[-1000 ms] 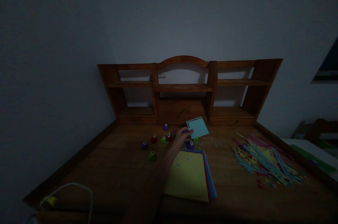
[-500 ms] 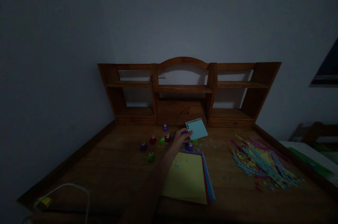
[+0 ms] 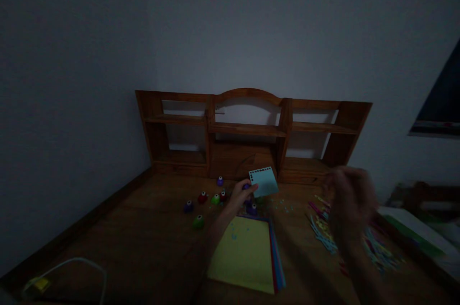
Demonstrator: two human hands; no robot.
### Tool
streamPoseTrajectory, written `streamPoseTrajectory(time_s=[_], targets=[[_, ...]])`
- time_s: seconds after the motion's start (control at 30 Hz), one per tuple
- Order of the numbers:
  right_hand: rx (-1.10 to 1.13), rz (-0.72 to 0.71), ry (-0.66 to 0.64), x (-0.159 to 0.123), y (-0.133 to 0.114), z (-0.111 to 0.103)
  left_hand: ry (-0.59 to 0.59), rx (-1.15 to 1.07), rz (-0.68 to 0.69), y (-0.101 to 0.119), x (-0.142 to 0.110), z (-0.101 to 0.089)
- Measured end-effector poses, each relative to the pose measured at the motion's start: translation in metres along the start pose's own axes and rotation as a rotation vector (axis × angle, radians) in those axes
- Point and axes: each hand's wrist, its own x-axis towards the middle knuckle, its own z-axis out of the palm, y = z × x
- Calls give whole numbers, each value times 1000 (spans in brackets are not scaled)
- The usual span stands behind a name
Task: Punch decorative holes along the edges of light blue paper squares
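Note:
My left hand [image 3: 238,195] is closed on a light-blue sheet of paper [image 3: 265,182] by its left side, above the table. A row of small holes runs along the sheet's top and left edges. Close to the fingers is a small purple piece [image 3: 246,186]; whether I grip it too is unclear. My right hand [image 3: 350,199] is in the air over the paper strips [image 3: 381,252], its curled fingers blurred by motion. Below my left hand lies a yellow sheet [image 3: 244,252] atop a stack of coloured papers, with a few blue paper bits on it.
Small craft punches with eyes stand around: green [image 3: 198,222], red [image 3: 202,197] and purple [image 3: 188,206], among several others. Blue paper bits [image 3: 286,207] are scattered to the right. A wooden shelf [image 3: 247,129] stands at the back. A white cable [image 3: 77,260] lies front left.
My right hand has come into view on the right, over the paper strips. My left hand still holds the blue sheet, and the whole view has shifted slightly.

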Motion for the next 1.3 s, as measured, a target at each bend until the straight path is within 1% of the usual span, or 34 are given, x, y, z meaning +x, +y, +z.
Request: streamPoseTrajectory(time_s=[0.03,0.07,0.13,0.17,0.23,0.27,0.33,0.43,0.53,0.63,0.7,0.8,0.9,0.97,1.07,1.2,1.3], targets=[[1,52,-57,-4,15,10,1,27,33,0,-1,-1],[12,132,-136,-11,32,21,5,57,74,-1,-2,-2],[81,354,-322,-30,69,42,20,135,180,-2,-3,-4],[147,488,-382,-41,87,50,27,182,236,-3,-3,-5],[308,705,-432,-61,115,60,31,273,312,-3,-3,-6],[378,788,-484,-69,124,61,29,306,329,-4,-3,-7],[410,861,-533,-78,134,59,21,351,343,-7,-3,-7],[395,887,-602,-81,135,53,12,397,365,-13,-5,-5],[342,889,-697,-83,134,51,7,418,377,-16,-9,-1],[257,861,-766,-87,139,51,12,376,332,-14,-12,1],[217,828,-774,-88,144,49,15,263,223,-13,-14,0],[190,799,-758,-87,151,46,19,-17,79,-13,-12,-5],[180,795,-745,-86,155,44,24,-272,63,-14,-7,-11],[179,805,-735,-87,157,43,16,-368,67,-14,-5,-14],[203,831,-721,-89,159,44,-1,-360,84,-12,-5,-14],[246,881,-677,-90,158,46,-40,-224,2,-7,-13,-12],[260,906,-632,-88,155,46,-38,-167,-11,-5,-18,-10]])
